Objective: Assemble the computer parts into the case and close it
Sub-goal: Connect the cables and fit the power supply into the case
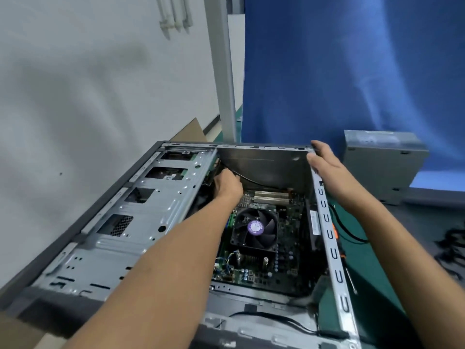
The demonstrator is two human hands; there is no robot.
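Observation:
An open computer case (332, 250) lies on its side in front of me. Inside sit a green motherboard (289, 238) and a black CPU fan (255, 229) with a purple hub. My left hand (226, 183) reaches deep into the case beside the grey drive cage (141, 210); its fingers are hidden near a black cable (254, 181), so what they hold is unclear. My right hand (324, 159) grips the far right top corner of the case, fingers over the rim and thumb inside.
A grey metal box (382, 162), perhaps a power supply, stands on the table at right before a blue cloth backdrop (352, 71). Black cables (453, 245) lie at the right edge. A screwdriver (351, 280) lies on the green mat beside the case. Cardboard (191, 129) leans behind.

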